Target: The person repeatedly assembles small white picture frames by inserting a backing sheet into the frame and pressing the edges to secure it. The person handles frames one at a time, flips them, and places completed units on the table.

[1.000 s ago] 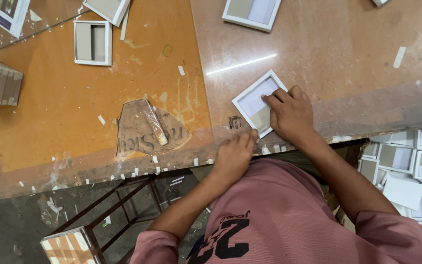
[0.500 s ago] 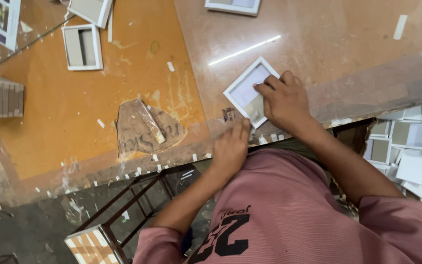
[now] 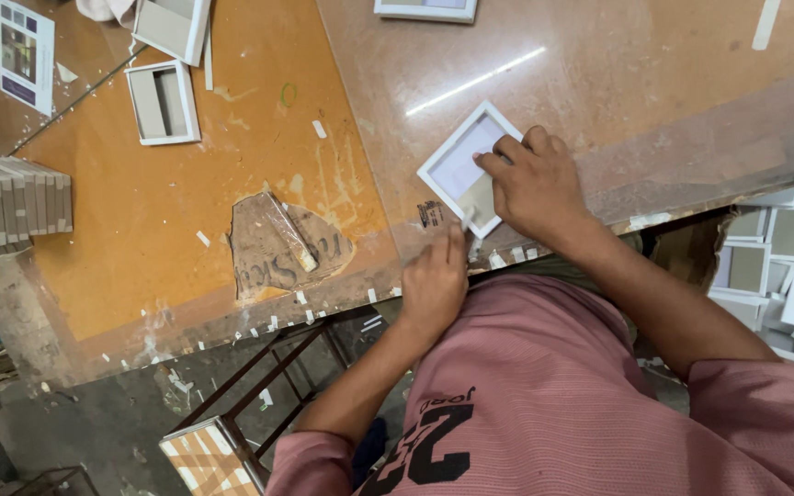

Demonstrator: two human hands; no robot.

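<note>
The right hand (image 3: 537, 188) presses flat on the small white frame (image 3: 467, 165) lying diagonally at the worktop's (image 3: 654, 83) near edge, while the left hand (image 3: 434, 280), just below, pinches a small white strip (image 3: 464, 219)

A small frame-making workshop is indicated: a scarred worktable (image 3: 186, 211), stacked grey boards (image 3: 16, 202) at left, white frames (image 3: 783, 266) piled lower right.

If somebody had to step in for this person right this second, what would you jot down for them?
Right hand: open, pressing down on the small white square picture frame near the wooden table's front edge.
Left hand: at that edge, fingertips at a thin white strip by the frame's near corner; grip unclear.
Done: similar white frames piled low on the right.
Left: this frame is still on the table; two more white frames lie far left.
</note>
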